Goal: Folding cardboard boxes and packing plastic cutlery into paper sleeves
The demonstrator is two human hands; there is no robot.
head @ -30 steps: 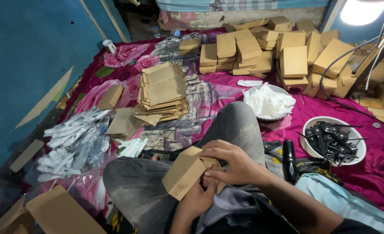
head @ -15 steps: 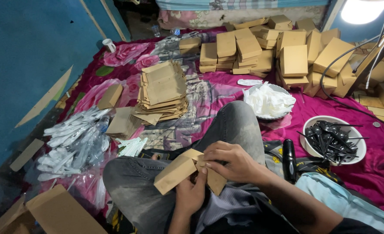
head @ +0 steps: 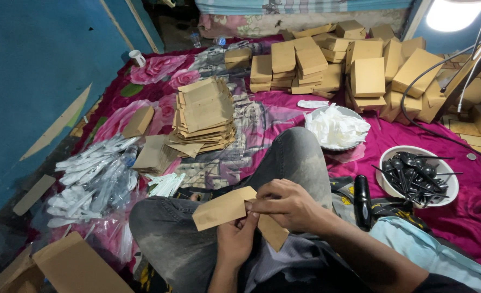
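Over my lap I hold a small brown cardboard box (head: 218,209) with both hands. My left hand (head: 237,239) grips it from below, fingers curled around its near end. My right hand (head: 286,205) pinches the box's end flap (head: 273,232) from above. The box lies almost flat, its long side pointing left. My crossed legs in grey trousers are beneath it.
A stack of flat unfolded box blanks (head: 203,114) lies ahead on the pink floral blanket. Folded boxes (head: 327,59) are piled at the back. A white bowl of black plastic spoons (head: 417,174) sits at right, a bowl of white tissue (head: 335,127) beside it, clear-wrapped packets (head: 91,179) at left.
The box has turned from tilted and upright to nearly flat in my hands, and my right hand has moved slightly down along its end flap.
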